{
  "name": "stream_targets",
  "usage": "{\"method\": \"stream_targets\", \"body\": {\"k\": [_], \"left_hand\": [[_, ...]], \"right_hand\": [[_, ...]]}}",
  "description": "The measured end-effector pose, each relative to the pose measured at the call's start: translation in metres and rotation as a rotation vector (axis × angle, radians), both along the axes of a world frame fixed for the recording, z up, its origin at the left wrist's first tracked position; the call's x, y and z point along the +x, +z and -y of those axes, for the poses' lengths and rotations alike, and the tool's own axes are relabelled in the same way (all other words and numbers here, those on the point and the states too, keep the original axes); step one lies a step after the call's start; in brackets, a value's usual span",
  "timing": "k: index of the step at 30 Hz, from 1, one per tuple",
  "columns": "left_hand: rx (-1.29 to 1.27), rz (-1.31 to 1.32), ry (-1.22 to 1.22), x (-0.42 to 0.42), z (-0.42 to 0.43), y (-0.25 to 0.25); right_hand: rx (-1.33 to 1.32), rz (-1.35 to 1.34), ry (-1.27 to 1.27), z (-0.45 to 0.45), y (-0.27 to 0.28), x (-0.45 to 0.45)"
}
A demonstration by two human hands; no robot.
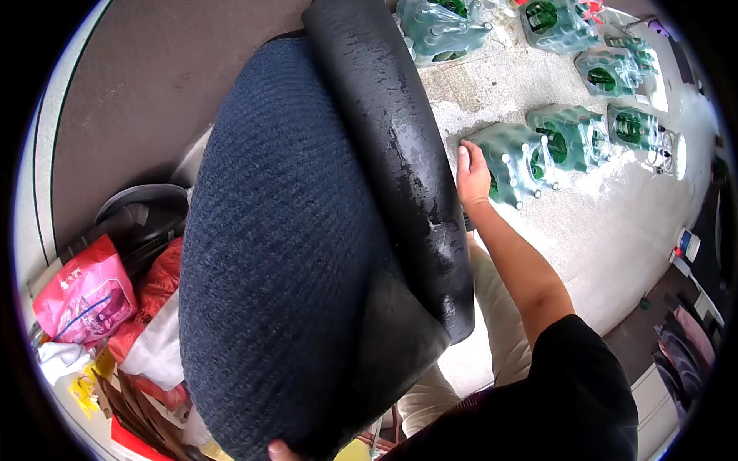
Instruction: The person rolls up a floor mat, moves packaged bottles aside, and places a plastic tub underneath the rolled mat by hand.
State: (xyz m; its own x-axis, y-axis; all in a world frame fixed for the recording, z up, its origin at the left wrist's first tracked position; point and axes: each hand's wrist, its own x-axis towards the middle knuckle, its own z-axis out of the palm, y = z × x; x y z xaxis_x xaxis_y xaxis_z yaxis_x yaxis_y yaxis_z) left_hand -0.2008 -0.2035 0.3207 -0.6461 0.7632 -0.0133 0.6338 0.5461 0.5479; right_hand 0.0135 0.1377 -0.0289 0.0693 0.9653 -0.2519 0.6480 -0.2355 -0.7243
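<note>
"As your right hand (pixel 475 178) grips the roll (pixel 407 169), fingers bent at its edge, the mat (pixel 269 215) sits between both hands, probably to stop it unrolling."

"Your left hand (pixel 282 451)?"

"Thumb at the low edge; fingers hidden, grip I can't tell."

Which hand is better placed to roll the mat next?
Probably the right hand: it is at the rolled black edge of the ribbed mat, while the left hand is mostly hidden below.
</note>
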Motion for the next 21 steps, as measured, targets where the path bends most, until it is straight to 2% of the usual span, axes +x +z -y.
{"method": "stream_targets", "body": {"k": [1, 2, 3, 5, 7, 10, 13, 16, 18, 20, 21], "left_hand": [[0.011, -0.002, -0.042, -0.003, 0.0, 0.004], [0.02, -0.011, -0.076, -0.004, 0.001, 0.006], [0.033, -0.023, -0.114, -0.005, 0.0, 0.009], [0.052, -0.034, -0.17, -0.007, -0.004, 0.015], [0.056, -0.041, -0.214, -0.014, -0.016, 0.022], [0.022, -0.061, -0.257, -0.035, -0.034, 0.029], [0.025, -0.154, -0.288, -0.067, -0.009, 0.015], [0.016, -0.159, -0.017, -0.102, 0.039, -0.045], [0.035, -0.096, 0.182, -0.125, 0.061, -0.109], [-0.138, 0.138, 0.347, -0.148, 0.087, -0.181], [-0.14, 0.106, 0.383, -0.16, 0.085, -0.211]], "right_hand": [[0.071, -0.015, 0.115, 0.008, 0.021, -0.012], [0.226, 0.151, 0.306, 0.023, 0.042, -0.028], [0.258, 0.08, 0.459, 0.035, 0.064, -0.045], [0.14, 0.292, 0.778, 0.061, 0.082, -0.073], [0.168, 0.441, 0.899, 0.055, 0.052, -0.061], [0.238, 0.349, 0.868, 0.045, 0.035, -0.04], [0.272, 0.218, 0.88, 0.032, 0.029, -0.018], [0.326, 0.153, 0.896, 0.022, 0.027, -0.01], [0.326, 0.168, 0.888, 0.027, 0.028, -0.013], [0.37, 0.201, 0.882, 0.031, 0.026, -0.02], [0.393, 0.21, 0.886, 0.034, 0.024, -0.023]]}}
